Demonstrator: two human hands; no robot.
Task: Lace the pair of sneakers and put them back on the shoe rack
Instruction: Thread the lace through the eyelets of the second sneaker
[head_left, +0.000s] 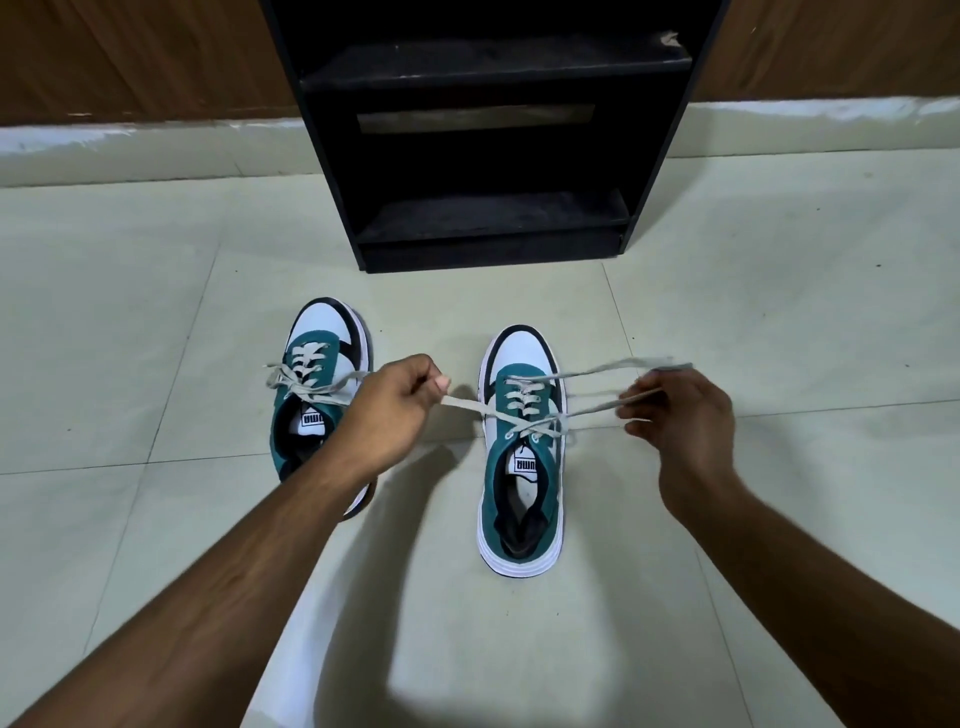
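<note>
A: Sneakers, pair, teal and white. Right sneaker (522, 447) stands on the floor (156, 364), toe toward the shoe rack (493, 156), near it but apart. Status?

B: Laced through the eyelets, as far as shows. Lace ends (587, 395) cross over the tongue and run out to both sides. Left hand (395, 410) has its fingers (441, 383) pinched together on one end; right hand (685, 421) has its fingers clamped on the other end, which appears doubled back, the far tip blurred. Judged: first crossing of the knot being pulled snug, bow not yet made

A: Left sneaker (317, 395)?

B: On the floor beside its mate, a gap between them, partly hidden behind the left forearm. Laced, with loops and loose ends lying across the tongue; reads as a tied bow, though part is covered, so not certain

A: Shoe rack?

B: Black, open-fronted, against the wall. Visible shelves hold nothing

A: Done and outstanding?

B: Done: lacing on both, tying on the left one, by appearance. Outstanding: finish the bow on the right one, then lift both and set them on a shelf. Estimate: past halfway, with the return to the rack wholly to come
</note>
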